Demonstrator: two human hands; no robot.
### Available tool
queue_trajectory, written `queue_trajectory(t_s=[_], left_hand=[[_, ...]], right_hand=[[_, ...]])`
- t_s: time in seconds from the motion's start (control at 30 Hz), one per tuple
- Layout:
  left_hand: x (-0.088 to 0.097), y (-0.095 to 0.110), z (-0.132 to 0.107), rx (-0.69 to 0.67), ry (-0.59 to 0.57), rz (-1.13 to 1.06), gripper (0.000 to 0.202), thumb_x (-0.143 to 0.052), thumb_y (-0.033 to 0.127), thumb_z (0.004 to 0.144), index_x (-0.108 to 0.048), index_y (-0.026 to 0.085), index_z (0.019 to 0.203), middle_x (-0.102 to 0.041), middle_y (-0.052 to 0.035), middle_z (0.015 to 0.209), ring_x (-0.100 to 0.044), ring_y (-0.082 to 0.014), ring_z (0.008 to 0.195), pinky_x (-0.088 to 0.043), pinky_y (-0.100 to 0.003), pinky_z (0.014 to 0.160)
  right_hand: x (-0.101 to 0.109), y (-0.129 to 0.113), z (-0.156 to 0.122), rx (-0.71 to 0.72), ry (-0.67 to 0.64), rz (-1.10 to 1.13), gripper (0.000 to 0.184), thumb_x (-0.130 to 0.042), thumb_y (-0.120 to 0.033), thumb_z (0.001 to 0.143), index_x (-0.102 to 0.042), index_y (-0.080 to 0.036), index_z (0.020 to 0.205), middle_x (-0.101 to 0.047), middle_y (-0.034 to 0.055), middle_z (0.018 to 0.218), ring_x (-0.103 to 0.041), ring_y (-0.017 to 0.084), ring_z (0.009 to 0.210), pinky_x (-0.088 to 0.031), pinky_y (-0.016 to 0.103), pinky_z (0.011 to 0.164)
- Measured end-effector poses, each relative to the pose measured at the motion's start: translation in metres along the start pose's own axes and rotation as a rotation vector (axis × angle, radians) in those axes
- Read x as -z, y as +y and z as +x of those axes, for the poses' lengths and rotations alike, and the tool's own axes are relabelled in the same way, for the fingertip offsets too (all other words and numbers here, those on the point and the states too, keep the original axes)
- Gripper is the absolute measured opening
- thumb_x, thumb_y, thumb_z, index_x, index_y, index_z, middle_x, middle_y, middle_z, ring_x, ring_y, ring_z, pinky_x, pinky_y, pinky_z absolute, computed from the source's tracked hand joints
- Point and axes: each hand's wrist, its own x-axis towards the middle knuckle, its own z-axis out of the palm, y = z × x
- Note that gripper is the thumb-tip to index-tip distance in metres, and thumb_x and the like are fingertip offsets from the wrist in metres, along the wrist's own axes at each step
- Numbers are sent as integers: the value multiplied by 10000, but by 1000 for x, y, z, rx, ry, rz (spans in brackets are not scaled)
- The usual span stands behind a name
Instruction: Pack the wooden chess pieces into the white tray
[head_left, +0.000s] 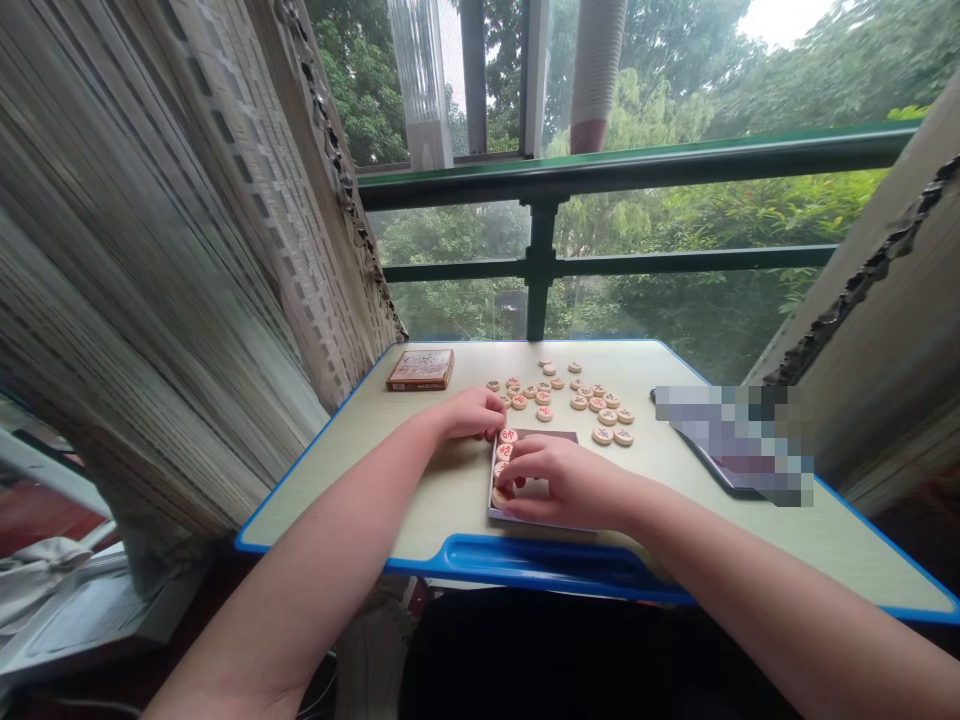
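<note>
A shallow open box [540, 436] lies on the table in front of me, with a column of round wooden xiangqi pieces [508, 436] along its left side. My right hand [566, 478] reaches over the box, thumb and fingers closed around the lowest piece [501, 495] of that column. Part of the column and most of the box floor are hidden beneath this hand. At the box's far left corner, my left hand [476, 412] is curled with its fingertips bent down; what they grip, if anything, is hidden. More xiangqi pieces [597, 404] lie scattered beyond the box.
A flat brown patterned box [420, 369] sits at the table's far left. To the right lies a dark tablet-like device [735, 450], partly blurred out. The table [352, 470] has a blue rim and a blue front groove [540, 562]. Curtains and a green railing [637, 180] stand around it.
</note>
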Motion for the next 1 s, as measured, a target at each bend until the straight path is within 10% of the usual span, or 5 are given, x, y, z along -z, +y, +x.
queue_trajectory(t_s=[0.73,0.9,1.0], left_hand=[[-2,6,-1,20,13,-20,114,-486,147,572,-595,126,597,-512,24,444,-477,-83,438,-342,-172,406],[-1,1,0,9,17,-14,118,-488,154,572,-601,131,597,-532,19,456,-480,-85,444,-349,-177,419],[-1,1,1,28,15,-8,98,-492,161,572,-585,133,581,-536,16,449,-473,-85,432,-338,-179,411]], right_hand=[[-1,0,-1,46,18,12,166,-524,-230,818,-682,-179,820,-621,45,749,-537,121,682,-431,241,676],[2,13,-1,-133,126,-140,208,-513,-125,727,-667,-187,851,-631,33,763,-540,132,693,-411,245,662],[10,39,-3,-507,342,-312,188,-487,-189,749,-674,-206,759,-657,24,747,-558,149,682,-389,254,631]])
